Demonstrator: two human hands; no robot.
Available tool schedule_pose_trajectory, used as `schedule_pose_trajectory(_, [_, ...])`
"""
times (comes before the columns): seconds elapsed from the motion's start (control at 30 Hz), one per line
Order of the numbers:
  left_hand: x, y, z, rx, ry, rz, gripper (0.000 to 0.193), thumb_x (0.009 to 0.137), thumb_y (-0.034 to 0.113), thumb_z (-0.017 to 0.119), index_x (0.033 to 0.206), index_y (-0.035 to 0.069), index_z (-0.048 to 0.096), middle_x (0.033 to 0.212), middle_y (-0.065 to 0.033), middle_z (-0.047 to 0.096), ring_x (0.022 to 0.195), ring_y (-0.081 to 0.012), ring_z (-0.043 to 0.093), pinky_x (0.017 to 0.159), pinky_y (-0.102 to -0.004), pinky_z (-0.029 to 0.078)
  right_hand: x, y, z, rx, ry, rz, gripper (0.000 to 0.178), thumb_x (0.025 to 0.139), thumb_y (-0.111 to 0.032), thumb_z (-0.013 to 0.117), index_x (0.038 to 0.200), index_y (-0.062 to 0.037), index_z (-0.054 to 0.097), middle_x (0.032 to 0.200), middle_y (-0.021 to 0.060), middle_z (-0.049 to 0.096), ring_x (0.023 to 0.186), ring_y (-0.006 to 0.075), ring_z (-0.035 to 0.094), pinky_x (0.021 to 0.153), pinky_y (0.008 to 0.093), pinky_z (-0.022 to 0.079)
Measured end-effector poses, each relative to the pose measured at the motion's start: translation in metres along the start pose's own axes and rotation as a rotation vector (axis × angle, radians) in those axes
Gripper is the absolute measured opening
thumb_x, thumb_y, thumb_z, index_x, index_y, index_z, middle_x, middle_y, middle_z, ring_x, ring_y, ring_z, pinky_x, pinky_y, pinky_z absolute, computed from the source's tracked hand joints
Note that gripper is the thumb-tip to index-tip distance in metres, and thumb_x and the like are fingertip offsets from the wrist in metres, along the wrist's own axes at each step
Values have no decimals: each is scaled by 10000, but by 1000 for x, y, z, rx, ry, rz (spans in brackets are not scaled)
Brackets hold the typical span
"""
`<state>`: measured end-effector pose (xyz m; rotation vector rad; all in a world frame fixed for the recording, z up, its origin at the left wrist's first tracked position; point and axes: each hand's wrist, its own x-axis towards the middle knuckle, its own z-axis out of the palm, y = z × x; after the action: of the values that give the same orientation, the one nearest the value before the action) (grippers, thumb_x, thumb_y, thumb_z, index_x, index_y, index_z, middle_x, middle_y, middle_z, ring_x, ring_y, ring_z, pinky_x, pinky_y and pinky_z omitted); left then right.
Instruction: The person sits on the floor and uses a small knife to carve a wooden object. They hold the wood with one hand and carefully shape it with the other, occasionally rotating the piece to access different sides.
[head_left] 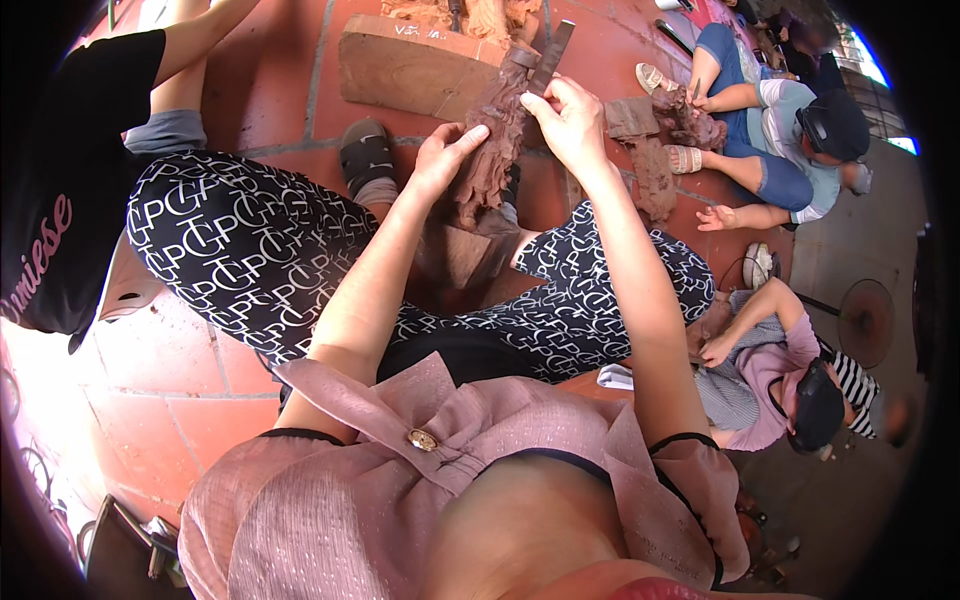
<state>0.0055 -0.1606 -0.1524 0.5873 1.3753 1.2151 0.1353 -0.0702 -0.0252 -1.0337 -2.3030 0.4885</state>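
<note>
A reddish-brown wood carving (pixel 490 150) stands tilted between my knees, its surface deeply cut in folds. Along its left side rests my left hand (pixel 446 160), with the thumb on the front and the fingers curled behind, partly hidden. My right hand (pixel 572 122) is closed at the upper right of the carving, pinching a dark flat strip (pixel 552 55). The strip lies against the carving's upper edge; whether it is a file or sandpaper I cannot tell. Below the carving is a brown wooden block (pixel 468 250), partly hidden by my legs.
A large wooden block (pixel 420 68) with orange-brown carved pieces on top stands just ahead. To the right lies another carved piece (pixel 650 170), near a seated person (pixel 800 150) working on wood. Another person (pixel 770 380) sits lower right, and one in black (pixel 70 170) is close on my left.
</note>
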Motion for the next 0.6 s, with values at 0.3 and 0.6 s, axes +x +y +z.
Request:
schedule_pose_trajectory(0.3, [1,-4,1,-15,-22,-4,729,710,532,679,1129,-50,545,1099,-168,590,1038,-219,547,919,-298,396,3,-5,15,-344,-142,-268,103,761,-78,564,804,13,543,803,144,547,847,330,530,794,409,436])
schedule_pose_trajectory(0.6, [8,-14,2,-24,-43,9,774,687,558,684,1143,-49,535,1121,-176,580,1062,-239,537,934,-306,386,41,36,-9,-128,125,-111,164,805,-127,613,700,-29,534,659,113,566,566,224,584,515,332,472])
